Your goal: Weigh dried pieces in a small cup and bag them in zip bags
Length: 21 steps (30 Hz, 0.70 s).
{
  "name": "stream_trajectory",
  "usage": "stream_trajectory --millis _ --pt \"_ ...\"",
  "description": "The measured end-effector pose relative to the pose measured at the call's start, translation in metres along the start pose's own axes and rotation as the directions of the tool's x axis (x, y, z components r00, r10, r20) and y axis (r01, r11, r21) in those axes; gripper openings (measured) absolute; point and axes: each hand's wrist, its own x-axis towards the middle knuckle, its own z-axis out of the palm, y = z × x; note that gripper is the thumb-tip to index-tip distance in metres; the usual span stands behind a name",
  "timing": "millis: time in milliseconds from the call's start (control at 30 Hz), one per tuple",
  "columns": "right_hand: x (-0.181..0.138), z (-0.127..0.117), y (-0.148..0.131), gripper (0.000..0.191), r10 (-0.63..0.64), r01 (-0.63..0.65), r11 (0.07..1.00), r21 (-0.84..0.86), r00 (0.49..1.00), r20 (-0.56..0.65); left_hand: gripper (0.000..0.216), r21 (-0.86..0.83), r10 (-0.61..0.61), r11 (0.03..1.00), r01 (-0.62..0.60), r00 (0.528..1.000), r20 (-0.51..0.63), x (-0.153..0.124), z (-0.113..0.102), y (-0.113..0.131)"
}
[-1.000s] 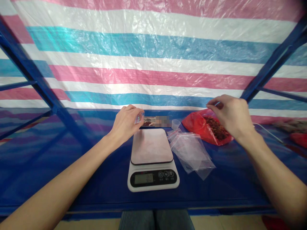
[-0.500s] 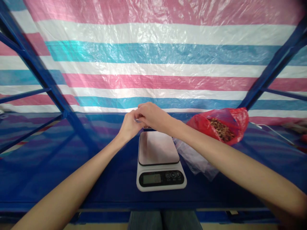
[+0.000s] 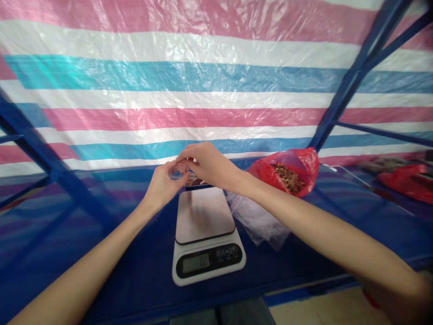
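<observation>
My left hand (image 3: 162, 184) is curled around a clear, ring-shaped thing (image 3: 177, 171) that resembles a small roll of tape. Against its far side, the fingers of my right hand (image 3: 206, 163) are pinched close to my left fingertips; what they grip is too small to make out. Below both hands stands a white kitchen scale (image 3: 209, 271) with a flat metal plate (image 3: 204, 215), nothing on it, and a display that appears to read 0.0. Partly hidden behind the scale, under my hands, is a small dark-rimmed container (image 3: 196, 180) with brownish contents.
To the right, a red plastic bag (image 3: 264, 169) gapes around dried brown pieces (image 3: 287, 178). Clear plastic bags (image 3: 260, 221) lie beside the scale. Blue metal posts (image 3: 352, 85) and a striped plastic sheet (image 3: 189, 117) border the blue table (image 3: 135, 266). Another red bag (image 3: 407, 180) sits far right.
The view has swung to the right, so the scale and bags appear farther left. My hands have parted slightly and the clear ring now shows in my left hand.
</observation>
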Motion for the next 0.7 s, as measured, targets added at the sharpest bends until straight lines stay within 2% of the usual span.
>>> stream_trajectory --millis 100,133,200,233,300,333,367,433,500,600,700 --pt "-0.037 -0.037 0.017 0.032 0.077 -0.087 0.992 -0.096 0.991 -0.105 0.022 0.025 0.001 1.0 -0.001 1.0 -0.003 0.001 -0.001 -0.004" --pt "-0.053 -0.054 0.026 0.032 0.146 -0.164 0.978 -0.128 0.979 -0.141 0.02 0.025 0.008 1.0 -0.008 1.0 0.004 0.002 -0.001 -0.005" --pt "-0.084 -0.087 0.051 0.026 0.327 -0.381 0.896 -0.227 0.914 -0.241 0.018 0.019 0.034 0.999 -0.035 0.999 0.019 0.002 -0.001 -0.007" --pt "-0.099 -0.102 0.066 0.023 0.424 -0.474 0.832 -0.287 0.878 -0.222 0.016 0.024 0.053 0.998 -0.054 0.998 0.025 0.002 -0.001 -0.007" --pt "-0.122 -0.124 0.096 0.024 0.624 -0.598 0.711 -0.37 0.779 -0.06 0.013 0.073 0.105 0.992 -0.107 0.994 0.03 0.003 -0.001 -0.006" --pt "-0.132 -0.13 0.109 0.023 0.686 -0.634 0.669 -0.387 0.728 -0.007 0.011 0.113 0.131 0.985 -0.134 0.991 0.032 0.004 -0.001 -0.005" --pt "-0.141 -0.133 0.12 0.021 0.7 -0.641 0.656 -0.399 0.714 0.002 0.009 0.151 0.152 0.976 -0.155 0.988 0.037 0.006 0.0 -0.004" --pt "-0.156 -0.131 0.137 0.016 0.704 -0.642 0.654 -0.4 0.71 0.01 0.008 0.187 0.166 0.967 -0.17 0.985 0.04 0.009 0.002 0.0" --pt "-0.169 -0.125 0.148 0.017 0.68 -0.624 0.689 -0.368 0.733 0.031 0.008 0.155 0.145 0.977 -0.148 0.989 0.032 0.013 0.005 0.002" --pt "-0.184 -0.117 0.159 0.024 0.618 -0.56 0.759 -0.334 0.78 0.096 0.01 0.113 0.119 0.986 -0.12 0.993 0.014 0.021 0.014 0.005" --pt "-0.191 -0.111 0.162 0.034 0.575 -0.493 0.769 -0.407 0.812 0.101 0.014 0.126 0.106 0.986 -0.108 0.994 0.024 0.029 0.023 0.009"
